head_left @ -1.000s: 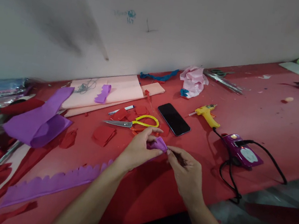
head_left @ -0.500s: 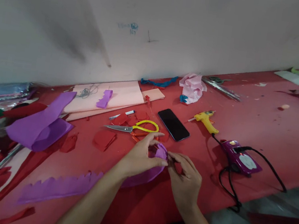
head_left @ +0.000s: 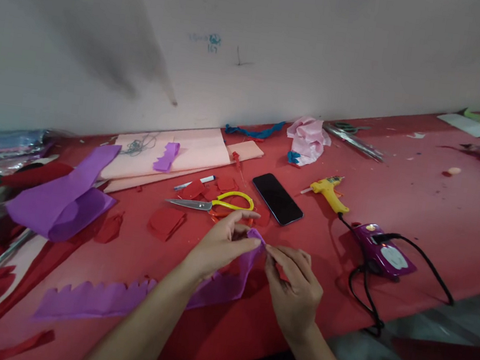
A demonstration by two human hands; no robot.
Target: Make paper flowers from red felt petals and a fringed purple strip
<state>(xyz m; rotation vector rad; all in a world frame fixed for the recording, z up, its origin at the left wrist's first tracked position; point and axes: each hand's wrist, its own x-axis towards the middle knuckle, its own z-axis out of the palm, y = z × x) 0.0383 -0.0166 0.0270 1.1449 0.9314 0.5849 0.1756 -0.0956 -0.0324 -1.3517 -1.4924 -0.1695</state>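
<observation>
A long purple strip (head_left: 93, 300) with a scalloped upper edge lies along the front of the table and rises at its right end into my hands. My left hand (head_left: 222, 246) pinches that end between thumb and fingers. Close against it, the fingertips of my right hand (head_left: 294, 289) are pressed together at the strip's edge; any small thing between them is too small to make out. Just beyond my left hand are scissors (head_left: 210, 202) with yellow handles, and red folded pieces (head_left: 166, 223) lie to their left.
Behind my hands lies a black phone (head_left: 277, 199). To the right are a yellow glue gun (head_left: 330, 192) and a purple power box (head_left: 384, 251) with black cables. Pale pink sheets (head_left: 200, 144), a purple sheet (head_left: 59, 196) and crumpled pink paper (head_left: 309, 139) rest farther back.
The strip's raised end has straightened from a rounded curl into a steeper hanging fold below my fingers. My right fingertips have shifted slightly left, still beside my left thumb.
</observation>
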